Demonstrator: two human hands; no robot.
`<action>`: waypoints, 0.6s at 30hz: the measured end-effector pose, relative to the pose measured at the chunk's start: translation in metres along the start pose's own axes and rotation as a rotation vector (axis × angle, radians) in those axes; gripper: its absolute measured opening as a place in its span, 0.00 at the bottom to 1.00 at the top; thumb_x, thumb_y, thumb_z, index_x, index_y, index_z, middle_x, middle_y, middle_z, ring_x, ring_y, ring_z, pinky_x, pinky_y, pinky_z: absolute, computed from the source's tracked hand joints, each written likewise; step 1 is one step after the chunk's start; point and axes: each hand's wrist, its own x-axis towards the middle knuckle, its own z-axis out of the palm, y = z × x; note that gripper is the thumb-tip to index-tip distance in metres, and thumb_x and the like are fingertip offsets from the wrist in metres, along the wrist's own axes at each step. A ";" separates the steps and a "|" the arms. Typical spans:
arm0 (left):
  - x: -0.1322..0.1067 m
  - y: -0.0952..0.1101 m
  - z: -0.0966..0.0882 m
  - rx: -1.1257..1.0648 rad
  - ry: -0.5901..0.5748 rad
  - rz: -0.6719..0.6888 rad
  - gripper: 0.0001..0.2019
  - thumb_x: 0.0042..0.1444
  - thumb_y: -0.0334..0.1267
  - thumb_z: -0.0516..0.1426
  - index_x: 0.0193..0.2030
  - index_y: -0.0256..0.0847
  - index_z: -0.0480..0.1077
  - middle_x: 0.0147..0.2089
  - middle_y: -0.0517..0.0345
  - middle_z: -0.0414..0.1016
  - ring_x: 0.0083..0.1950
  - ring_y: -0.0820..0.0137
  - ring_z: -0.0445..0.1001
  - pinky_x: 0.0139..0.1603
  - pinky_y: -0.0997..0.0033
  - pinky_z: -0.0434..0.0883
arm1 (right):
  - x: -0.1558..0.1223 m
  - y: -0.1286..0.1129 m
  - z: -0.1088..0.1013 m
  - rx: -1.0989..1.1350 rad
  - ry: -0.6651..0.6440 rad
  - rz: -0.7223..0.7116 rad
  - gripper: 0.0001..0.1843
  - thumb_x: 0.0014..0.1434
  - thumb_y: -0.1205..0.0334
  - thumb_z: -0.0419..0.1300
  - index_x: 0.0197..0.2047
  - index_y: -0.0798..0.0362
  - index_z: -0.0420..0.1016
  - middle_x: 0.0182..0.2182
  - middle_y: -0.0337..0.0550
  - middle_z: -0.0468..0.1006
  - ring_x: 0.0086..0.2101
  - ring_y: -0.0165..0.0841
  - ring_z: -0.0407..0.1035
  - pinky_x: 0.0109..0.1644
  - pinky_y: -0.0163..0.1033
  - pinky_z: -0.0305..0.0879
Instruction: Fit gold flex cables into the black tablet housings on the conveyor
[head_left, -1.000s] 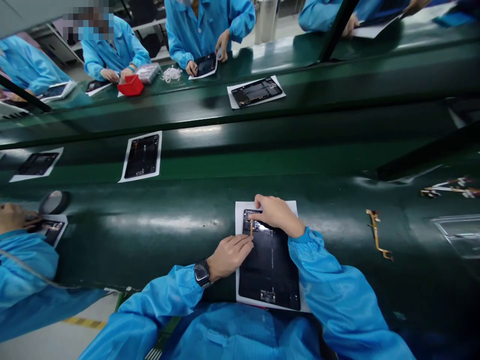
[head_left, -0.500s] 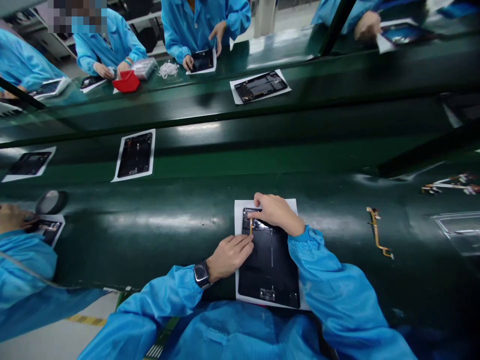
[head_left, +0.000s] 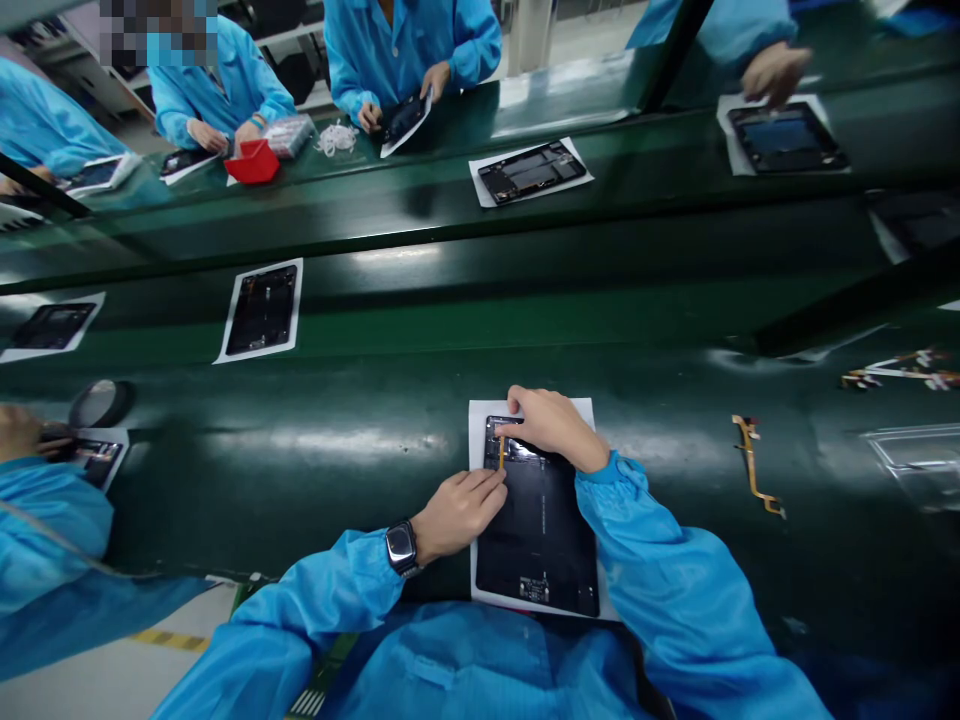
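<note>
A black tablet back shell [head_left: 540, 540] lies on a white sheet [head_left: 478, 415] right in front of me on the dark green bench. A thin orange flex cable [head_left: 502, 452] runs down its top left corner. My right hand [head_left: 553, 424] has its fingers curled and pressed on the cable's upper end at the shell's top edge. My left hand [head_left: 459, 511], with a smartwatch [head_left: 401, 547] on the wrist, presses its closed fingertips on the cable's lower end at the shell's left edge.
A spare orange flex cable [head_left: 754, 465] lies to the right, more parts [head_left: 896, 372] and a clear tray [head_left: 911, 455] beyond it. Tablets on sheets [head_left: 261, 309] [head_left: 531, 171] ride the conveyor. Co-workers in blue coats work across it; a red bin [head_left: 253, 162] stands there. A neighbour's sleeve [head_left: 45, 520] is at left.
My hands stay put on the cable. The tablets on the near belt slid left and those on the far belt slid right; a co-worker opposite lifted one edge of a tablet.
</note>
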 end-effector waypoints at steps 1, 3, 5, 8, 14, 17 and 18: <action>0.000 0.000 0.000 -0.006 0.001 -0.003 0.08 0.67 0.28 0.50 0.44 0.32 0.70 0.52 0.46 0.77 0.51 0.64 0.76 0.42 0.67 0.74 | 0.000 0.000 -0.001 -0.001 -0.005 0.004 0.18 0.55 0.46 0.67 0.39 0.48 0.68 0.33 0.40 0.80 0.34 0.38 0.74 0.29 0.37 0.49; 0.000 -0.001 0.000 -0.022 0.009 -0.010 0.08 0.67 0.28 0.50 0.44 0.32 0.70 0.52 0.46 0.77 0.51 0.64 0.76 0.43 0.66 0.74 | 0.000 -0.001 -0.001 -0.003 -0.011 0.007 0.18 0.55 0.46 0.66 0.40 0.48 0.68 0.33 0.40 0.80 0.35 0.38 0.74 0.29 0.37 0.49; -0.001 -0.002 0.001 -0.038 0.026 -0.018 0.08 0.67 0.29 0.50 0.44 0.32 0.70 0.52 0.47 0.77 0.50 0.63 0.76 0.43 0.66 0.75 | -0.001 -0.001 -0.002 -0.004 -0.011 0.005 0.18 0.55 0.46 0.66 0.40 0.48 0.68 0.33 0.40 0.80 0.34 0.38 0.74 0.29 0.37 0.49; -0.002 -0.002 0.004 -0.049 0.047 -0.020 0.07 0.67 0.29 0.51 0.45 0.32 0.70 0.52 0.47 0.77 0.50 0.63 0.76 0.44 0.66 0.75 | -0.001 -0.001 -0.002 -0.005 -0.005 -0.001 0.18 0.55 0.46 0.66 0.40 0.48 0.68 0.33 0.40 0.80 0.34 0.38 0.74 0.29 0.37 0.49; -0.003 -0.003 0.004 -0.071 0.091 -0.034 0.07 0.66 0.28 0.51 0.45 0.32 0.70 0.51 0.47 0.78 0.50 0.65 0.78 0.45 0.67 0.75 | -0.001 -0.002 -0.003 -0.013 0.001 -0.006 0.18 0.55 0.46 0.67 0.38 0.48 0.67 0.32 0.40 0.79 0.32 0.37 0.73 0.29 0.36 0.48; -0.003 -0.004 0.003 -0.087 0.084 -0.040 0.09 0.67 0.28 0.50 0.47 0.33 0.70 0.52 0.46 0.78 0.50 0.66 0.78 0.46 0.67 0.75 | -0.001 -0.002 -0.004 -0.015 -0.008 -0.001 0.18 0.55 0.46 0.67 0.39 0.48 0.67 0.33 0.40 0.79 0.33 0.38 0.73 0.29 0.37 0.48; -0.003 -0.004 0.002 -0.092 0.086 -0.043 0.09 0.67 0.28 0.49 0.47 0.33 0.70 0.52 0.46 0.78 0.50 0.66 0.78 0.46 0.68 0.76 | -0.001 -0.002 -0.004 -0.016 -0.011 -0.001 0.18 0.55 0.46 0.67 0.39 0.48 0.67 0.33 0.40 0.79 0.33 0.38 0.74 0.29 0.37 0.48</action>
